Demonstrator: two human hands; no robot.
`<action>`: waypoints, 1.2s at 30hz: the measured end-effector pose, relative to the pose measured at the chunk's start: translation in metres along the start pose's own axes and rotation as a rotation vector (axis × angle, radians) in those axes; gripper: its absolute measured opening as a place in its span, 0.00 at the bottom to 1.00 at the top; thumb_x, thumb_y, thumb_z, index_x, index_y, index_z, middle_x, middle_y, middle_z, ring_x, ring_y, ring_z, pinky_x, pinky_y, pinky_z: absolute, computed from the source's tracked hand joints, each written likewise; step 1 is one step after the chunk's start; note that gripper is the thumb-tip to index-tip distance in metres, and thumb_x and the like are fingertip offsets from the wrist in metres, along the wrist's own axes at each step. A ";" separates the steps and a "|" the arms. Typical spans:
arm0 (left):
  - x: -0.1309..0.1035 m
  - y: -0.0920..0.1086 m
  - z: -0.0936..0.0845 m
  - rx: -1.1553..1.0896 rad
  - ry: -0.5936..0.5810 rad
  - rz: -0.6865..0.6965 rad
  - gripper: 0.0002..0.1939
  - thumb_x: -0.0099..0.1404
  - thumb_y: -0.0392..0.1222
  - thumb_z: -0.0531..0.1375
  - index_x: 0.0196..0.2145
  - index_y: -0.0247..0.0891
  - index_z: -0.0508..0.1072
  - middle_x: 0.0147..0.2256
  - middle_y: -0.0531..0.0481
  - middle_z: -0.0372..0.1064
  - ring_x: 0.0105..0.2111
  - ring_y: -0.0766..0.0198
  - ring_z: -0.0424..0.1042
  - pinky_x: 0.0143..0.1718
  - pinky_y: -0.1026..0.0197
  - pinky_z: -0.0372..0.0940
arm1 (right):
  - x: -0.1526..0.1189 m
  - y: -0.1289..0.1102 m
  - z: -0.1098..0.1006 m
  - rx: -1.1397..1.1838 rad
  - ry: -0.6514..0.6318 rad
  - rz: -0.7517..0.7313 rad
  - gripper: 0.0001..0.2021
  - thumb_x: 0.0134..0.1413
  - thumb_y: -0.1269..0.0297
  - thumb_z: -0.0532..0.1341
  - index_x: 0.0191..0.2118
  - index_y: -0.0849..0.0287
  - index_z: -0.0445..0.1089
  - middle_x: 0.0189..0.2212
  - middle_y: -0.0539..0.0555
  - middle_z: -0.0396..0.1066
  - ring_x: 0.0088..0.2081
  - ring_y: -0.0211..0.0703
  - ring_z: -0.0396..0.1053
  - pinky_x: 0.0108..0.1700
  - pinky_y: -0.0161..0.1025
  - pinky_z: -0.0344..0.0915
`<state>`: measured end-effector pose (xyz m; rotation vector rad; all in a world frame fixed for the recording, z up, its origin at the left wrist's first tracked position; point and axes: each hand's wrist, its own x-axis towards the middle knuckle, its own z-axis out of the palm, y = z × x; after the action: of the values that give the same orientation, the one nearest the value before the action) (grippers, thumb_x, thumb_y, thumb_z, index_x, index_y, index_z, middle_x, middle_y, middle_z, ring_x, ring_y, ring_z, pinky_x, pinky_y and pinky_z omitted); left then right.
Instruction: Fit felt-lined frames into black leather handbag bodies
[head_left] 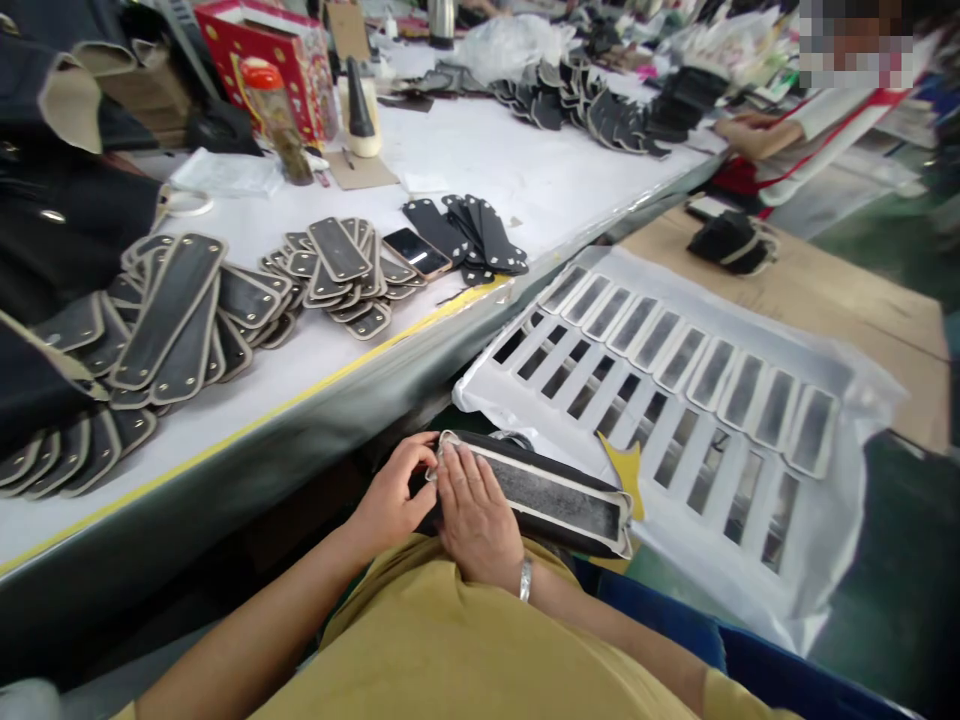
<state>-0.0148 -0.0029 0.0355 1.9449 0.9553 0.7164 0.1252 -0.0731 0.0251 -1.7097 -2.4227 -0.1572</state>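
A black leather bag piece (559,497) with a raw pale edge lies across my lap, its long grey panel facing up. My right hand (476,510) rests flat on the panel's left part, fingers stretched out side by side. At the left end, my left hand (397,492) has its fingers curled, the tips pinching the piece's pale edge; part of that grip is hidden behind the right hand. Under the right end of the piece shows a yellow pointed shape (624,468).
On the white table (247,400) lie piles of riveted leather strips (169,315), a phone (416,252), black strips (487,235) and a bottle (276,120). To my right, a plastic-covered slotted rack (652,400) carries several grey panels. A co-worker (802,140) sits beyond.
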 end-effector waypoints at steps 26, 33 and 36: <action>-0.011 0.000 0.038 -0.272 0.080 -0.276 0.28 0.61 0.44 0.54 0.58 0.42 0.52 0.58 0.43 0.56 0.57 0.55 0.58 0.56 0.50 0.59 | -0.019 0.029 -0.038 0.084 -0.049 0.025 0.48 0.46 0.33 0.51 0.63 0.70 0.47 0.64 0.65 0.37 0.64 0.56 0.34 0.63 0.52 0.39; -0.014 -0.001 0.048 -0.306 0.077 -0.358 0.29 0.61 0.49 0.55 0.58 0.46 0.52 0.60 0.47 0.54 0.59 0.53 0.54 0.58 0.49 0.56 | -0.033 0.031 -0.062 0.304 0.079 -0.016 0.48 0.46 0.36 0.55 0.62 0.72 0.46 0.63 0.65 0.44 0.64 0.50 0.34 0.63 0.48 0.45; -0.016 -0.004 0.053 -0.354 0.074 -0.374 0.32 0.60 0.52 0.55 0.59 0.46 0.51 0.59 0.48 0.54 0.58 0.52 0.55 0.58 0.49 0.54 | -0.065 0.061 -0.083 0.461 0.309 0.187 0.35 0.57 0.48 0.50 0.60 0.73 0.48 0.60 0.67 0.50 0.62 0.47 0.45 0.59 0.45 0.55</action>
<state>0.0151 -0.0368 0.0042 1.3920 1.1147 0.6870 0.2108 -0.1282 0.0927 -1.5520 -1.8836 0.1423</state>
